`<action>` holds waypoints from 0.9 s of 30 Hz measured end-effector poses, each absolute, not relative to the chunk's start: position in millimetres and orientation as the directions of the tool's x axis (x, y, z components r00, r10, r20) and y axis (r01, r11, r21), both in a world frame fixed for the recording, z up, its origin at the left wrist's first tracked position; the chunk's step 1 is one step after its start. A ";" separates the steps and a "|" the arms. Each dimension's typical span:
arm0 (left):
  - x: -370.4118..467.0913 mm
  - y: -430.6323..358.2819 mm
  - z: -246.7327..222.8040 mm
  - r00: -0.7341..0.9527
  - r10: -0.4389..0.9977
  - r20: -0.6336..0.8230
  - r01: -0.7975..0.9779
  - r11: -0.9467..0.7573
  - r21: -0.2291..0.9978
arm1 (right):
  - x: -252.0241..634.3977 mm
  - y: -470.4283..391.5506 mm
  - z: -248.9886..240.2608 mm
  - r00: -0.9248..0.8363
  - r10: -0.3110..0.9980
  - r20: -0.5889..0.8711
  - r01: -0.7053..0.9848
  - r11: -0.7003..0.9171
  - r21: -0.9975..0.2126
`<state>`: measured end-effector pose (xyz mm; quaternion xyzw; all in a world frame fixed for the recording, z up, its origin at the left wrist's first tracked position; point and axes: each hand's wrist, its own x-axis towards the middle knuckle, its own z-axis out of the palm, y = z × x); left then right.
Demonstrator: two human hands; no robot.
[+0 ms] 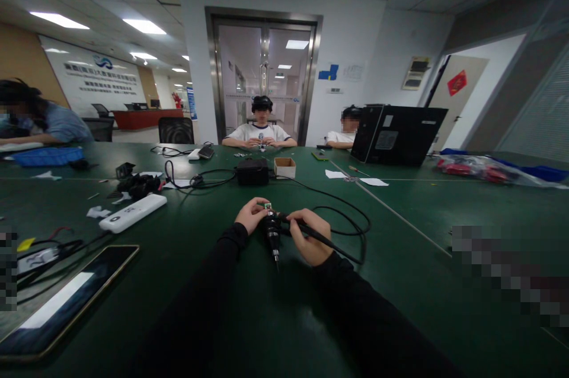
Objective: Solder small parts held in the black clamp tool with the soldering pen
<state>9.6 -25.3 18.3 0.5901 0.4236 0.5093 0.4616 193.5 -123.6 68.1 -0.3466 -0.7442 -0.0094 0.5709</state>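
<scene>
Black tool point(272, 231) between two hands

Tip aimed back between black sleeves point(191, 295), long axis running away over the desk point(400, 289). The right hand point(311, 246) grips a black cord point(343, 252); left-hand fingers point(258, 204), nearer, pinch a green board point(268, 205) beyond.

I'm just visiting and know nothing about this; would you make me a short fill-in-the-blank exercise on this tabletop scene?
1. At the fingers of the left hand is a small board, mostly ____ in colour.
2. Between it and the right hand, a black tool points its metal tip ____ the camera wearer.
3. The large phone lies on the wearer's ____ side.
4. Seen from here, the open box stands ____ of the black box.

Missing words: green; toward; left; right.
</scene>
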 end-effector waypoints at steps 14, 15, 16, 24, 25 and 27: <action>9.1 -26.6 20.4 0.124 0.969 0.213 0.077 -0.223 0.972 | 195.6 -121.6 67.0 -0.070 0.519 0.852 0.563 0.725 -0.396; 9.3 -26.8 20.7 0.126 0.969 0.211 0.071 -0.221 0.973 | 195.7 -121.4 66.9 -0.071 0.518 0.852 0.564 0.725 -0.394; 9.4 -26.9 20.9 0.128 0.969 0.210 0.063 -0.220 0.974 | 195.7 -121.3 66.8 -0.072 0.516 0.854 0.566 0.726 -0.391; 9.2 -25.5 20.1 0.140 0.965 0.220 0.030 -0.226 0.974 | 193.7 -123.5 69.6 -0.073 0.505 0.860 0.559 0.735 -0.384; 9.2 -25.2 19.9 0.139 0.965 0.221 0.029 -0.227 0.973 | 193.6 -123.9 69.9 -0.076 0.504 0.860 0.556 0.737 -0.383; 9.2 -24.7 19.7 0.136 0.964 0.226 0.027 -0.232 0.972 | 193.5 -124.2 70.0 -0.081 0.499 0.863 0.551 0.744 -0.378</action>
